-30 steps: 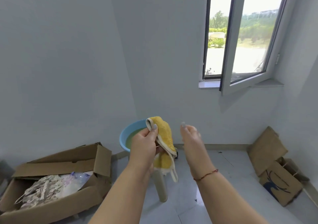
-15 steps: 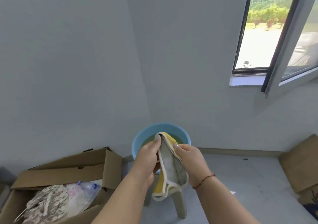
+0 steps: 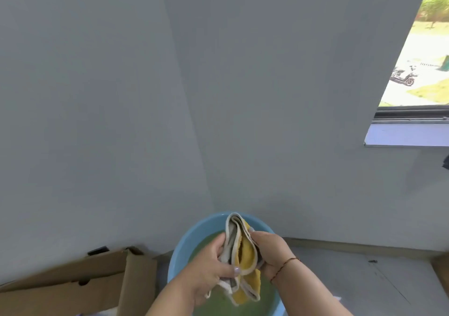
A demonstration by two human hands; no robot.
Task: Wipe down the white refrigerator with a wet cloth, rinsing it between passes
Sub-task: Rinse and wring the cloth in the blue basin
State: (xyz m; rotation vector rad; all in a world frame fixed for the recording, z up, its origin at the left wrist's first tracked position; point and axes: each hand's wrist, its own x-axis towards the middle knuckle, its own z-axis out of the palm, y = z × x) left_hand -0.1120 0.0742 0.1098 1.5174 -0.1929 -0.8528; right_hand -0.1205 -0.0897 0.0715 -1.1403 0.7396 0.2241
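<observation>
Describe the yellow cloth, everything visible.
The yellow terry cloth with pale trim has a grey-white reverse. It is folded lengthwise into hanging layers, held upright over the blue plastic basin of greenish water. The left hand and right hand grip it from either side. Whether its lower end touches the water is unclear.

Bare forearms; a thin red string bracelet point(image 3: 284, 267) circles the right wrist.

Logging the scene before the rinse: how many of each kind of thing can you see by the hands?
Cloth: 1
Basin: 1
Cardboard box: 1
Hands: 2, left and right, both holding the cloth
Total: 5
</observation>
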